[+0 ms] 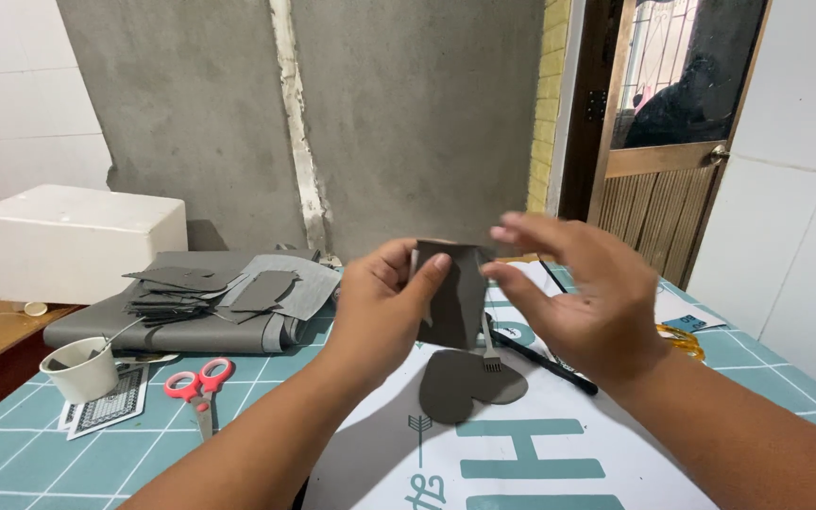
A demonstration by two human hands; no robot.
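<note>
Mid-job: one grey piece in hand, one cut shape down, a stack left.

Your left hand [380, 302] pinches a dark grey leather-like piece [453, 295], thumb on its front face, held upright above the middle of the table [11, 453]; your right hand [578, 302] hovers just beside it, fingers spread, grasping nothing. Under it, a heart-shaped grey piece [465, 385] lies cut out on the white printed sheet [559, 463], with a pronged punch tool [489, 351] resting on it. Judging by that, cutting is partly done (stitch holes not visible). A pile of grey cut pieces [177, 293] sits near the far left edge, scissors [198, 385] and a paper cup [82, 370] at the left.
</note>
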